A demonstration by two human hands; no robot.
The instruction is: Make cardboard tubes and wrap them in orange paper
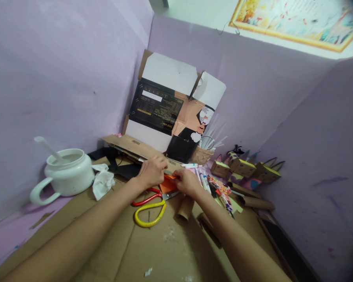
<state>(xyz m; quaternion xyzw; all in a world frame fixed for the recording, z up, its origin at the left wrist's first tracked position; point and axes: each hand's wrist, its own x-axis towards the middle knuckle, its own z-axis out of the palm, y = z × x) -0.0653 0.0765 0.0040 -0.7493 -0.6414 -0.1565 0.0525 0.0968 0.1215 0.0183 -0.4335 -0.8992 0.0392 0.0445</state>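
Both my hands meet over a small orange piece of paper (167, 183) on the cardboard-covered table (153, 250). My left hand (151, 171) is closed, its fingers pinching the paper's upper left edge. My right hand (187, 181) is closed too, pinching the paper's right side. Just below the hands lie scissors with red and yellow handles (148, 207), partly under the paper. A cardboard tube (185, 207) lies right below my right wrist.
A white pot with a spoon (65, 172) and a crumpled tissue (102, 183) sit at the left. An opened cardboard box (170, 105) leans on the purple wall. Markers (200, 176), small decorated cardboard boxes (244, 168) and more tubes (254, 201) lie at the right.
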